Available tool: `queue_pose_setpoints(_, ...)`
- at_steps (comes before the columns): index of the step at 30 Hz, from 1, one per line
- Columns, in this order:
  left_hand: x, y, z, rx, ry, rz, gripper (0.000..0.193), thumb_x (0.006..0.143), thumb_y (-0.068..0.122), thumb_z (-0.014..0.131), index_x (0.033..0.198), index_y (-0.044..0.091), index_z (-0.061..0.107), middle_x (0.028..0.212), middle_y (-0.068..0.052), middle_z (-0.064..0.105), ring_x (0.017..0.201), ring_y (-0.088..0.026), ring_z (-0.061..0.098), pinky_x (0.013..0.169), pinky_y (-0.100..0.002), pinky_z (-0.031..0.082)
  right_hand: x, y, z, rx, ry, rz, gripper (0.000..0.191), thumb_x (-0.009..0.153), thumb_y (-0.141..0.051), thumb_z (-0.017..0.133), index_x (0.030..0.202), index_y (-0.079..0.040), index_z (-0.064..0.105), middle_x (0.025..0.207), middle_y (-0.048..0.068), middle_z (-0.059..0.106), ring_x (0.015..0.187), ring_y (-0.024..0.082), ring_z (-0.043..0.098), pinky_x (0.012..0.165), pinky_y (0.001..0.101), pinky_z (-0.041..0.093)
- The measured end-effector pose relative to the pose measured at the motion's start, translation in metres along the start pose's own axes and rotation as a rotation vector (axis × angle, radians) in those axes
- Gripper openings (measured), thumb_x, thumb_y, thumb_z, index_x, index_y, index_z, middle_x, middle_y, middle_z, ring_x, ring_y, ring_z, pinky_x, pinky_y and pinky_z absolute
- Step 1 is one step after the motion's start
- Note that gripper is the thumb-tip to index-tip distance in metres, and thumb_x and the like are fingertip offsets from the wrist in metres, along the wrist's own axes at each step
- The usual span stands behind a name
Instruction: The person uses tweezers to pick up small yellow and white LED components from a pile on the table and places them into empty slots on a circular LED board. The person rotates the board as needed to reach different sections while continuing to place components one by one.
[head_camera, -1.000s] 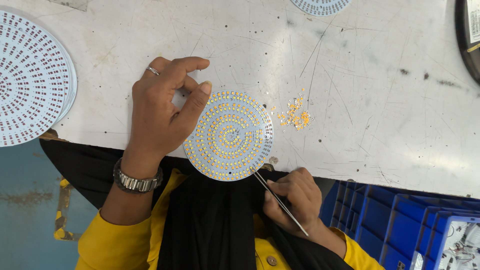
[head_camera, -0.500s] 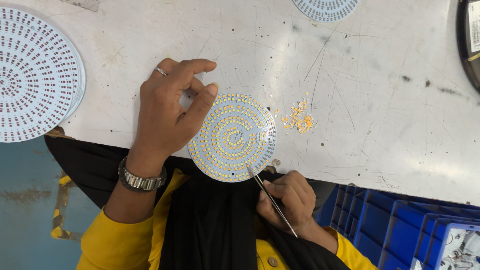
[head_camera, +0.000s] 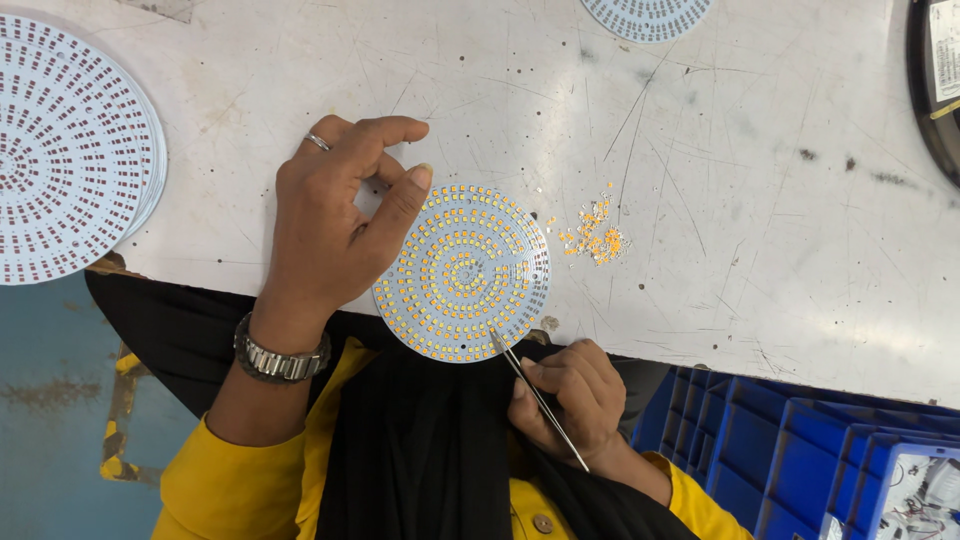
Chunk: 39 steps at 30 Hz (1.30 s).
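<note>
Centrally, LED disc (head_camera: 462, 272) — round, white, ringed with small yellow chips — lying at the near edge of the scratched white table (head_camera: 760, 200), overhanging it slightly. Left hand (head_camera: 335, 225) steadies the disc's left rim, thumb pressed on it, fingers curled above. Right hand (head_camera: 565, 395), below the disc, pinches slim metal tweezers (head_camera: 535, 392), tips touching the lower rim. Loose yellow chips (head_camera: 598, 238) just right of the disc — open tabletop beyond. Bare disc stack (head_camera: 70, 150) well left; blue bins (head_camera: 830, 450) lower right.
</note>
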<state>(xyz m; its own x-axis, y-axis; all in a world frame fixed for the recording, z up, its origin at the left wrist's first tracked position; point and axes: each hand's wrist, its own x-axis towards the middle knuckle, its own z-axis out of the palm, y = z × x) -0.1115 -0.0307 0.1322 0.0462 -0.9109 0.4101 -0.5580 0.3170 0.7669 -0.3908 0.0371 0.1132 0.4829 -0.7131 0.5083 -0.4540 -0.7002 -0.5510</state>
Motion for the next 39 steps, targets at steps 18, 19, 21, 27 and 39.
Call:
queue_pose_setpoints(18,-0.025,0.035,-0.016,0.19,0.156,-0.22,0.028,0.1,0.016,0.071,0.125,0.004,0.07,0.089,-0.005,0.072,0.09,-0.023,0.06,0.086,-0.039,0.047,0.016,0.018,-0.052,1.422,0.285,0.974,0.02,0.099,-0.024,0.065,0.093,-0.006,0.06,0.074,0.001,0.057,0.076,0.015,0.059,0.106,0.0768,0.038)
queue_pose_setpoints(19,-0.031,0.038,-0.018,0.201,0.137,-0.266,0.029,0.098,0.017,0.072,0.124,0.004,0.069,0.087,-0.005,0.073,0.088,-0.024,0.059,0.084,-0.039,0.046,0.02,0.017,-0.052,1.431,0.291,0.98,0.02,0.098,-0.025,0.065,0.092,-0.007,0.059,0.074,0.0,0.056,0.076,0.015,0.059,0.106,0.0764,0.038)
queue_pose_setpoints(21,-0.038,0.039,-0.018,0.195,0.127,-0.294,0.03,0.097,0.016,0.07,0.125,0.004,0.068,0.088,-0.005,0.073,0.088,-0.024,0.059,0.085,-0.039,0.045,0.026,0.013,-0.048,1.455,0.298,0.992,0.021,0.097,-0.026,0.066,0.089,-0.009,0.057,0.073,-0.001,0.055,0.077,0.014,0.058,0.106,0.0756,0.038)
queue_pose_setpoints(27,-0.023,0.027,-0.013,0.158,0.167,-0.238,0.03,0.102,0.016,0.065,0.129,0.005,0.066,0.093,-0.004,0.074,0.092,-0.023,0.059,0.092,-0.04,0.043,0.045,0.021,-0.035,1.449,0.263,0.931,0.023,0.1,-0.027,0.066,0.088,-0.01,0.055,0.073,0.0,0.056,0.078,0.014,0.06,0.108,0.0764,0.037)
queue_pose_setpoints(39,0.001,0.007,0.0,0.13,0.143,-0.16,0.028,0.105,0.015,0.066,0.132,0.006,0.066,0.099,-0.003,0.074,0.101,-0.022,0.058,0.098,-0.041,0.042,-0.001,0.033,-0.061,0.178,-0.054,0.702,0.012,0.083,-0.003,0.075,0.094,0.0,0.07,0.075,0.007,0.069,0.061,0.016,0.06,0.057,0.0255,0.047)
